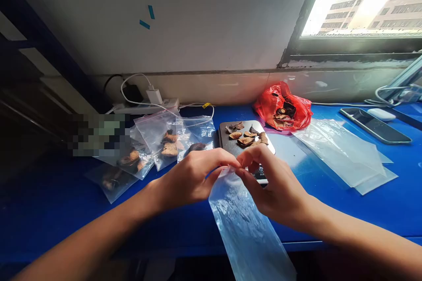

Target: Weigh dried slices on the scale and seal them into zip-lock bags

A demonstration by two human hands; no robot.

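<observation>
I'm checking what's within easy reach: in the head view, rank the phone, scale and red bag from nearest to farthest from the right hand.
1. Scale: just beyond the right hand, partly hidden.
2. Red bag: behind the scale, slightly right.
3. Phone: far right.

"What marks the wall [214, 22]?"
"Two strips of blue tape [151, 12], near each other. Right of them, a window [356, 47] shows buildings [400, 11] outside."
"And below the tape?"
"A power strip [169, 104] bears a white charger [154, 96], whose white cable [121, 88] loops leftward. A black adapter [133, 93] sits beside the charger."
"Far right?"
"A phone [376, 125] lies flat, a rounded white object [381, 114] just beside it."
</observation>
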